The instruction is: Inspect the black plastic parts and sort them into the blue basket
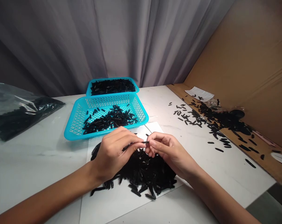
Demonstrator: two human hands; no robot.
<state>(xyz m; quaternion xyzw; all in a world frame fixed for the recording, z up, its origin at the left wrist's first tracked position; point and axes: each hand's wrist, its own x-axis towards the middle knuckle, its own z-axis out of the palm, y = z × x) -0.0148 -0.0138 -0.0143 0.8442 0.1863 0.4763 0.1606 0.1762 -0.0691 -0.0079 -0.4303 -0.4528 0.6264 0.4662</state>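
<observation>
My left hand and my right hand meet over a pile of small black elongated pieces. Between their fingertips is one slim black piece, pinched at its left end by the left thumb and finger and at its right end by the right ones. What exactly these pieces are I cannot make out. The pile lies on a white board, partly hidden by both hands. Just beyond the left hand stands a turquoise plastic basket with more black pieces spread over its bottom.
A second turquoise basket, filled with black pieces, stands behind. At the left lies a clear plastic bag of dark pieces. Loose pieces are scattered along the right over cardboard, near a paper slip. A grey curtain hangs behind.
</observation>
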